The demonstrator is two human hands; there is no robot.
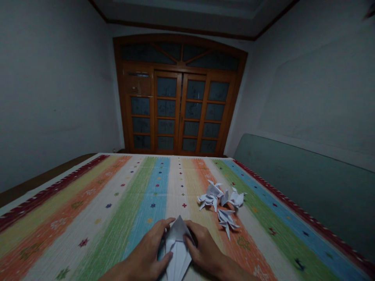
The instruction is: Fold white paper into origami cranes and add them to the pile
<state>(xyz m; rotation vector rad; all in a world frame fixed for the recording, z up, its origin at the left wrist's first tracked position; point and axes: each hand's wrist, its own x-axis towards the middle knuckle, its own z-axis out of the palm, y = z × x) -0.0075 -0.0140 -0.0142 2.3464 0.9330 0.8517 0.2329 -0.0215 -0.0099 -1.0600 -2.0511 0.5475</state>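
**Grip, left hand:** The left hand [149, 249] is closed narrowly on the left side of the folded white paper [177, 246], with the fingers over its upper left edge and the thumb on its lower face.

**Grip, right hand:** The right hand [205, 249] is closed narrowly on the right side of the same paper, with the fingers pressed against its right flank.

**Held item:** The paper is a long, pointed fold lying between both hands. Its tip points away from the person, and its lower end runs out of view at the bottom edge of the picture. It rests on or just above the mat; contact cannot be confirmed.

**Nearby items:** Three paper birds [211, 197] lie on the mat, up and to the right of the right hand. Two sit side by side, and the third lies nearer the right hand.

**Surface:** A striped woven mat [88, 218] has bands of orange, green, blue, yellow and white, small scattered motifs and a maroon border [49, 203].

**Room:** A wooden double door [178, 113] with glass panes stands ahead, beneath an arched glazed top. Plain grey walls [52, 86] flank it, and a green panel [304, 187] stands along the right side of the mat.
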